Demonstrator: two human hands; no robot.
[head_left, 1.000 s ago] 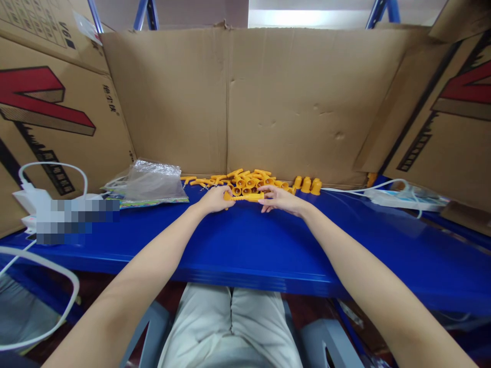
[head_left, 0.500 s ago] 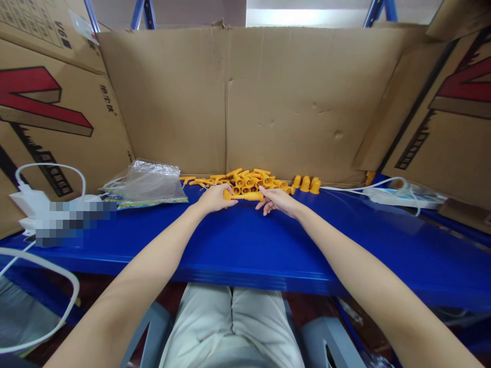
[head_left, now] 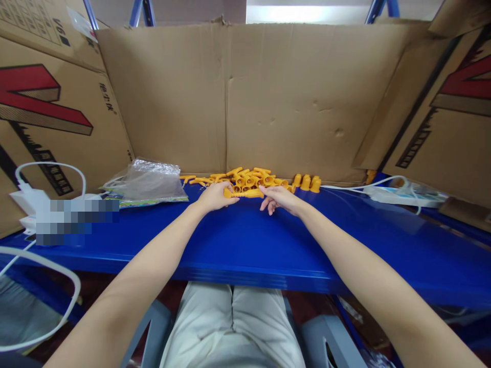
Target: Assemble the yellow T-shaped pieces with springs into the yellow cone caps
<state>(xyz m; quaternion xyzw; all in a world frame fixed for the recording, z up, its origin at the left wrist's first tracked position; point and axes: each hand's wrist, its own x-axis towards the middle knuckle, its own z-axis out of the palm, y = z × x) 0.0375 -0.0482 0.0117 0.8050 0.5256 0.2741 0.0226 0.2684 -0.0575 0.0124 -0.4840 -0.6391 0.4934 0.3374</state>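
Note:
A long yellow-orange piece (head_left: 247,193) lies crosswise between my hands, in front of a pile of yellow parts. My left hand (head_left: 215,197) is closed round its left end. At its right end, my right hand (head_left: 281,199) touches it with thumb and forefinger pinched together, the other fingers curled below. Behind the hands, the pile holds several yellow cups (head_left: 268,180) with open mouths facing me and several thin yellow sticks (head_left: 262,170). A few yellow caps (head_left: 305,182) stand upright to the right of the pile.
Clear plastic bags (head_left: 151,181) lie left of the pile on the blue table (head_left: 253,250). A white charger with cables (head_left: 32,199) sits at the far left, a white power strip (head_left: 402,197) at the right. Cardboard walls (head_left: 307,102) enclose the back and sides.
The right hand's lower fingers have shifted slightly right and curled. The yellow piece stays between both hands, and the left hand has hardly moved.

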